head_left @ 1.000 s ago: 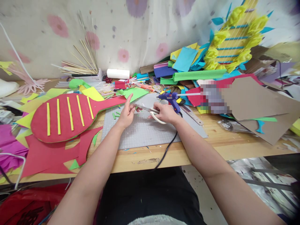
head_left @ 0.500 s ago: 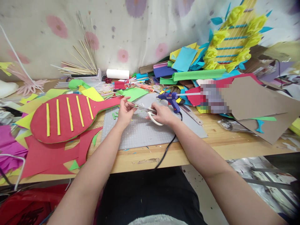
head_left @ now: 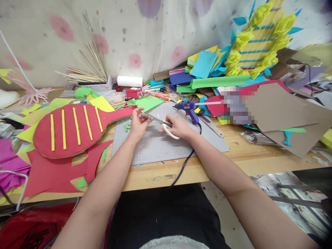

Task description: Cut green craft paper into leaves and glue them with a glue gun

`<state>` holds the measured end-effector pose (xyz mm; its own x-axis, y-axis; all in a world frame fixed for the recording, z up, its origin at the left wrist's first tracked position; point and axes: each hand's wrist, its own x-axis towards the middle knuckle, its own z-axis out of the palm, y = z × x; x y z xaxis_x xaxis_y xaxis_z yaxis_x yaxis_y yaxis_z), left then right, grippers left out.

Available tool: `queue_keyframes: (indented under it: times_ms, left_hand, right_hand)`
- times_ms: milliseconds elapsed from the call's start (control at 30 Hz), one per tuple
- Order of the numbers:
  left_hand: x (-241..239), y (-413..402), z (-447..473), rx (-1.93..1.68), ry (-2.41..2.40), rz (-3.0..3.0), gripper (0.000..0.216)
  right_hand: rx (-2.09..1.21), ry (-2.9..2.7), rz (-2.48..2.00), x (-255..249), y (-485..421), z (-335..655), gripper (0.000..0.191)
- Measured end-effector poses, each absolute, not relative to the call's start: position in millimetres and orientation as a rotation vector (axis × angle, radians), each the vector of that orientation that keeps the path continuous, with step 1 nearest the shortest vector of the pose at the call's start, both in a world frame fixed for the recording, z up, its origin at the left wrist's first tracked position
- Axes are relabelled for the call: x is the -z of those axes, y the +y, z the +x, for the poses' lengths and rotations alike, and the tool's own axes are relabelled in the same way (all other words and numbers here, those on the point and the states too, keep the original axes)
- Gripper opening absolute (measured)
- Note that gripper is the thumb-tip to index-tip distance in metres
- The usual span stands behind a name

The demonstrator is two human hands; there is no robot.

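Observation:
My right hand (head_left: 180,126) is closed round the white handles of a pair of scissors (head_left: 169,130). The blades point left, to the fingertips of my left hand (head_left: 139,125). That hand is pinched at the blade tips, and what it holds is too small to make out. Both hands are above a grey cutting mat (head_left: 153,150). Small green pieces (head_left: 126,128) lie on the mat beside my left hand. To the left rests a red paddle-shaped cutout (head_left: 70,131) with several yellow strips across it; its handle reaches behind my left fingers.
A blue glue gun (head_left: 190,111) with a black cord (head_left: 183,169) lies right of my hands, near a metal ruler (head_left: 212,126). Red paper scraps (head_left: 49,174) lie front left. Brown cardboard (head_left: 282,107) and a yellow-flowered paper instrument (head_left: 255,46) are at the right.
The scissors' blades look slightly closer together, with the white handles shifted a little left. My left hand stays almost where it was.

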<state>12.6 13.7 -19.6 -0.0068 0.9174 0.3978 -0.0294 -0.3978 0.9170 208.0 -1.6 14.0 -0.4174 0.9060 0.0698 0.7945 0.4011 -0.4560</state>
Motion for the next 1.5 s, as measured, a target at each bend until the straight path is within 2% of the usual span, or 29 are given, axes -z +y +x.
queue_keyframes:
  times_ms: [467, 800, 1500]
  left_hand:
    - [19, 13, 12, -1.527, 0.951, 1.455, 0.053]
    - [10, 7, 13, -1.453, 0.907, 1.409, 0.05]
    - [-7, -3, 19, -1.475, 0.952, 1.182, 0.049]
  right_hand:
    - [-0.378, -2.283, -1.53, -11, 5, 212, 0.036]
    - [-0.493, -2.35, -1.481, -15, 4, 218, 0.038]
    - [-0.288, -2.339, -1.513, -14, 3, 215, 0.034]
